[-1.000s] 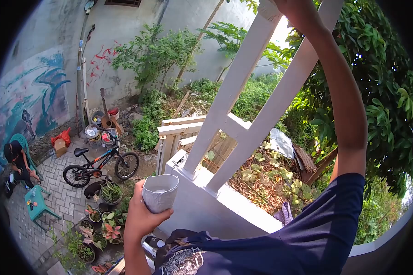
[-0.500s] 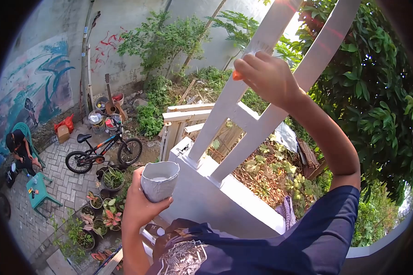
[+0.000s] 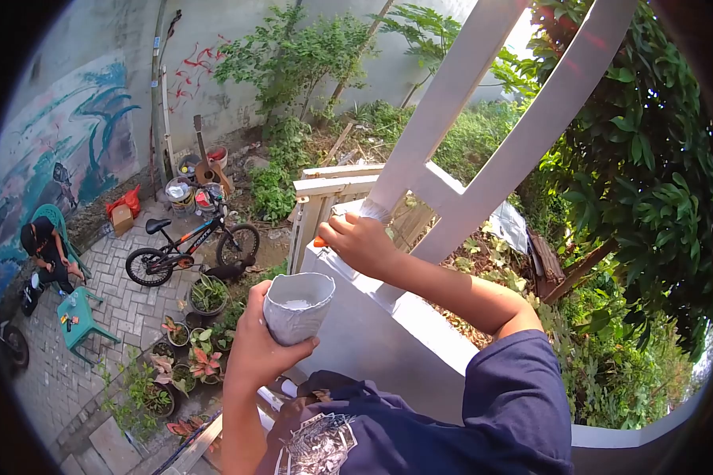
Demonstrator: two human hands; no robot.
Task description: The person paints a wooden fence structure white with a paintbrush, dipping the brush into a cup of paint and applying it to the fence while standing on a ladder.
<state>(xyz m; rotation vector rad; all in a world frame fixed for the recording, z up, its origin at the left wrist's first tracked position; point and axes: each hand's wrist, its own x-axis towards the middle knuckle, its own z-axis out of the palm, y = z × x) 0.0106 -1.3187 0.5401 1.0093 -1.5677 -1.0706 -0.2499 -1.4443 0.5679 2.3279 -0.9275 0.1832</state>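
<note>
My left hand [image 3: 263, 340] is wrapped round a grey, ragged-rimmed cup [image 3: 299, 310] with some pale paint inside. My right hand [image 3: 356, 240] grips a paintbrush by its orange handle [image 3: 320, 241]. The brush's pale bristles [image 3: 375, 210] point up at the lower part of the left post of a grey frame [image 3: 400, 170]. Whether they touch it is hard to tell. Below that hand, the frame stands on a light grey wall [image 3: 348, 332].
A seated person [image 3: 49, 252] is far left by a green stool [image 3: 81, 318]. Beyond the wall stand a bicycle [image 3: 186, 252], a guitar [image 3: 207, 170], potted plants [image 3: 206, 294] and wooden boards [image 3: 337, 186]. A leafy tree [image 3: 642, 158] rises at right.
My right hand has moved down and left with the brush, from high on the frame to near its base. The cup in my left hand appears slightly farther right as the view has shifted.
</note>
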